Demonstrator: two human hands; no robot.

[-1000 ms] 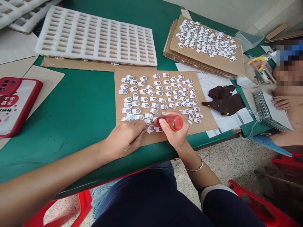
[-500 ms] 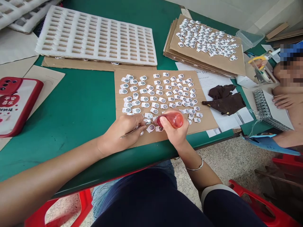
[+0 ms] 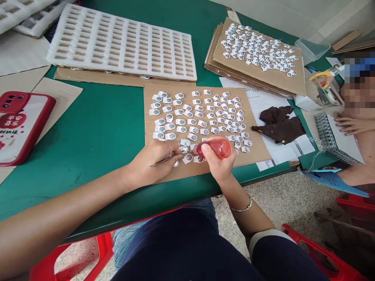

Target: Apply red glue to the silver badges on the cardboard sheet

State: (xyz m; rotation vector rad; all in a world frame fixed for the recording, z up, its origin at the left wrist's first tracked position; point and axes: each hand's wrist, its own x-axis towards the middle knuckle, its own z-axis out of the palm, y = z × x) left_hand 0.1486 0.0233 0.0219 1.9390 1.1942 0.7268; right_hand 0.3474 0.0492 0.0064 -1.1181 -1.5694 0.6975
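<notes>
My left hand [image 3: 156, 160] is closed on a thin metal tool that looks like tweezers [image 3: 154, 165], its tip at a small round silver-and-black piece on a white tag [image 3: 184, 149]. In my right hand [image 3: 221, 166] lies a red translucent squeeze bottle [image 3: 222, 147], tilted on its side with the nozzle pointing left, close to the same piece. Whether the nozzle touches it I cannot tell. Under both hands is a cardboard sheet [image 3: 256, 152] bearing rows of such tagged pieces; my hands hide some of them.
Behind lies a white foam grid tray [image 3: 123, 43] on cardboard. At the back right, stacked cardboard sheets [image 3: 218, 54] carry more tagged pieces. A dark brown cloth [image 3: 283, 128] rests on printed paper. A red-cased phone [image 3: 25, 125] is at left. Another person's hand [image 3: 350, 125] is at far right.
The whole view has shifted slightly to the right. Both hands keep nearly the same pose over the same piece, still holding the tool and the bottle.
</notes>
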